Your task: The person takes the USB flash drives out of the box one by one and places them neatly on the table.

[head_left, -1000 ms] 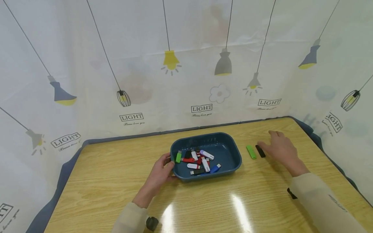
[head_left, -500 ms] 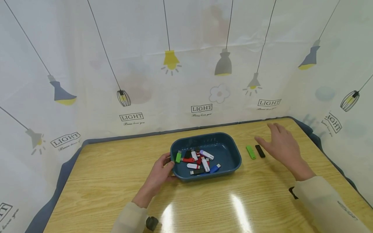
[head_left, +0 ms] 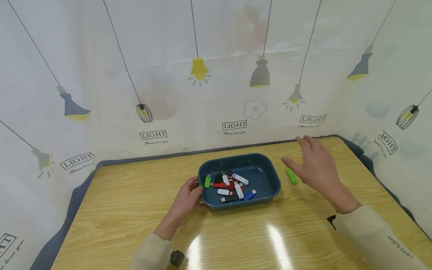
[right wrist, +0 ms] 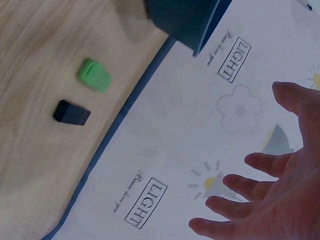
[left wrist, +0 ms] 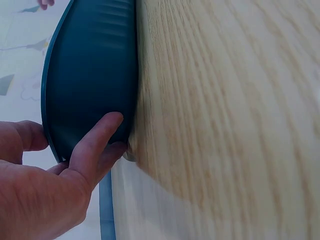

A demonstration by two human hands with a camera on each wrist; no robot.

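Note:
A dark blue plastic tray (head_left: 264, 182) stands on the wooden table with several USB sticks gathered in its left half, among them a green USB stick (head_left: 207, 182), a blue USB stick (head_left: 249, 195) and a white USB stick (head_left: 239, 191). My left hand (head_left: 182, 200) grips its left end, thumb at the rim and fingers along the outer wall. Right of the tray lie another green USB stick (head_left: 291, 176) and a black USB stick (right wrist: 72, 113). Above them hovers my right hand (head_left: 318, 168), fingers spread and holding nothing; it hides most of the black stick in the head view.
The wooden table (head_left: 135, 202) reaches back to a pale cloth backdrop (head_left: 202, 101) printed with lamps. A dark blue border (head_left: 148, 158) runs along the table's back edge. A dark object (head_left: 177, 258) shows beside my left sleeve.
My right hand lifts from beside the black USB stick, opens wider and moves left toward the tray, now covering most of that stick. The left hand and the tray stay in place.

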